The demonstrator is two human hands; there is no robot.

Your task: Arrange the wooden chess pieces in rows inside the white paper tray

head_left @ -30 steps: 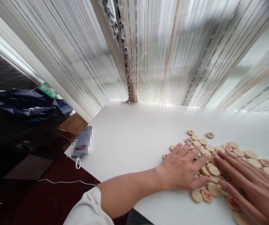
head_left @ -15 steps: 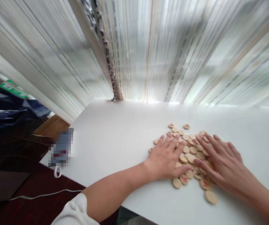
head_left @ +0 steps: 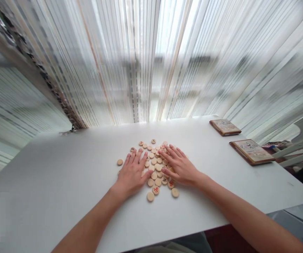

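Both hands lie flat, palms down and fingers spread, on a heap of small round pale wooden discs (head_left: 155,165) near the middle of the white tabletop (head_left: 61,175). The left hand (head_left: 131,174) covers the heap's left side, the right hand (head_left: 179,167) its right side, and uncovered discs show in the gap between them. Some discs carry red or dark characters. One disc (head_left: 120,162) sits alone just left of the left hand. Two flat brown wooden boxes with printed lids, a far one (head_left: 225,127) and a near one (head_left: 251,151), lie well apart from the heap at the tabletop's right edge. Pale striped curtains (head_left: 146,63) hang behind.
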